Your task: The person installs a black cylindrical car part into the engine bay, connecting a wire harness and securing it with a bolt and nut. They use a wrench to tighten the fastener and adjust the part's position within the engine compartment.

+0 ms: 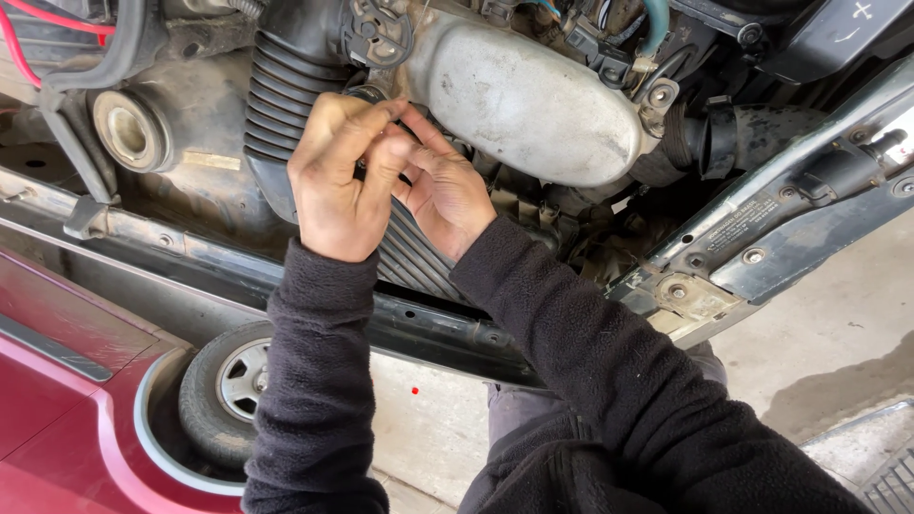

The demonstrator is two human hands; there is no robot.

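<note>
1. The left hand point(333, 186) and the right hand point(447, 190) meet over the engine bay, fingertips pressed together just in front of a black ribbed hose point(286, 95).
2. Both hands pinch something small between the fingers; it is hidden, so I cannot tell what it is or how tight the grip is.
3. The ribbed hose has its long axis running from the top of the view down toward the hands, slightly curved.
4. A dull grey metal cover point(524, 100), oval in shape, lies just to the right of the hands.
5. A small rectangular dark label point(741, 224) with pale print sits on the slanted front beam point(809, 205) at the right.
6. A round metal opening point(129, 131) is at the left of the hose.
7. A red car body point(67, 400) and a wheel point(233, 381) are at the lower left, on the concrete floor point(819, 333).
</note>
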